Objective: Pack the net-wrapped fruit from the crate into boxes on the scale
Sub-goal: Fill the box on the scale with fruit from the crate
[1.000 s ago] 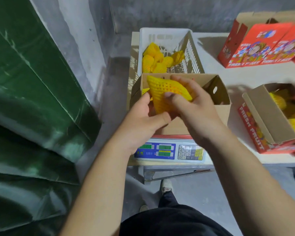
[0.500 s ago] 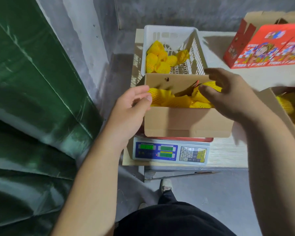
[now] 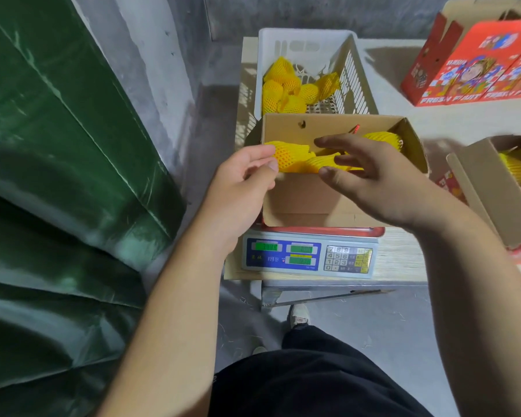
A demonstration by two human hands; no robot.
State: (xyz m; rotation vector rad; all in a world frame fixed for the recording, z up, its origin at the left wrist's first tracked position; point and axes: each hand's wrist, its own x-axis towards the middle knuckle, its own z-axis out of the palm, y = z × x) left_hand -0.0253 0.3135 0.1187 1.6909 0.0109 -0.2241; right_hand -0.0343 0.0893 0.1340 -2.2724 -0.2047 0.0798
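Both hands worked at the box (image 3: pixel 307 203) on the scale (image 3: pixel 309 257). Left hand (image 3: pixel 238 188) pinched a netted fruit (image 3: pixel 286 155) at the box's near-left corner; right hand (image 3: pixel 370 179) hovered w/ fingers spread & relaxed, holding nothing, over the box's middle. More fruit (image 3: pixel 382 138) lay at the box's far right; a few more sat in the crate (image 3: pixel 307 46) just behind the box.

Risk, imo: the pinched fruit sat up at the rim, so a sloppy release could tip it out over the box's near-left wall. Leaning on the wall would skew the wt reading.
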